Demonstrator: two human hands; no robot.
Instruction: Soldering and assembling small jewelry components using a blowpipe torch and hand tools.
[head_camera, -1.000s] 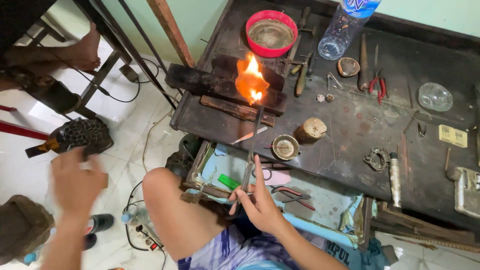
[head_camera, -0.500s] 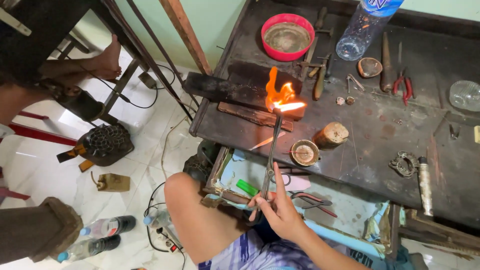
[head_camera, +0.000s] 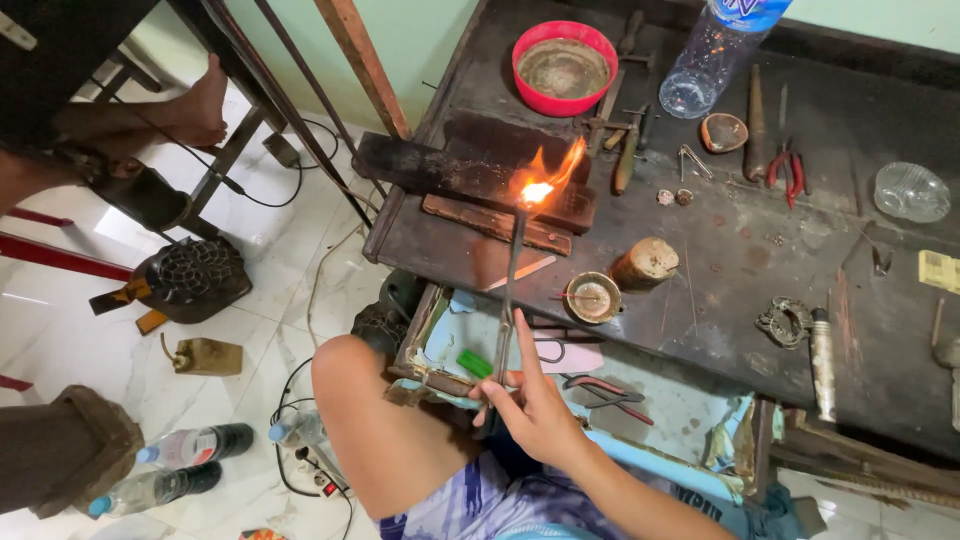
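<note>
My right hand (head_camera: 535, 405) grips the lower end of a long thin metal blowtorch pipe (head_camera: 508, 290), held over my bare knee (head_camera: 350, 365). The pipe runs up to the dark workbench (head_camera: 760, 260), and an orange flame (head_camera: 545, 178) burns at its tip. The flame plays on a charred black block (head_camera: 470, 170) with a brown wooden slab (head_camera: 490, 222) beside it. My left hand is out of view.
A red bowl (head_camera: 563, 68), a plastic bottle (head_camera: 712, 55), red-handled pliers (head_camera: 786, 170), a small round dish (head_camera: 593, 297) and a wood stump (head_camera: 645, 263) lie on the bench. An open drawer (head_camera: 640, 395) holds tools. Another person's foot (head_camera: 203, 105), a black foot bellows (head_camera: 192, 275) and bottles (head_camera: 185, 447) occupy the floor.
My left hand, raised at the left one second ago, has left the view. The flame has shrunk from a large blaze to a smaller jet. My right hand still holds the pipe.
</note>
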